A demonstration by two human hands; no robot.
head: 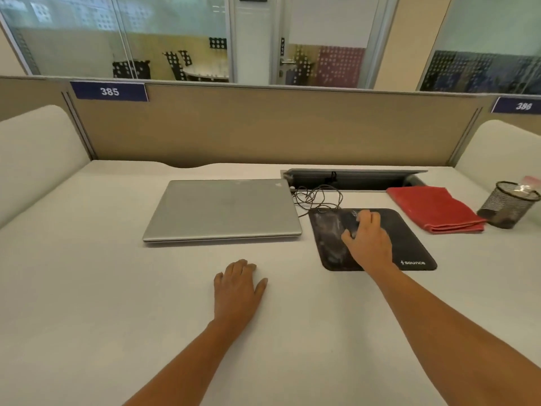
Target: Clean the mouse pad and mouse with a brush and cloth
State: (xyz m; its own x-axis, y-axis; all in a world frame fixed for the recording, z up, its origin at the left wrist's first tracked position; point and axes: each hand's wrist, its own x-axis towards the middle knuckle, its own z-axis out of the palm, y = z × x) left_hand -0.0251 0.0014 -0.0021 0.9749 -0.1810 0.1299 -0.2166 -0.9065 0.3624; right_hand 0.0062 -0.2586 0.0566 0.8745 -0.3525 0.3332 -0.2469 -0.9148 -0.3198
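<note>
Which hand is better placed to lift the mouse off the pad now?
The right hand: its fingers curl over the mouse on the mouse pad. The left hand lies flat on the desk, apart.

You have two hands in view, the left hand (237,285) and the right hand (367,241). Before you lie one laptop (222,209), one mouse pad (330,238), one mouse (350,221), one red cloth (433,208), one mesh cup (506,205), one cable (319,197) and two number plates (109,91).

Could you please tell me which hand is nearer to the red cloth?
Right. The right hand grips the mouse on the mouse pad, just left of the red cloth; the left hand rests on the desk before the laptop, much farther left.
</note>
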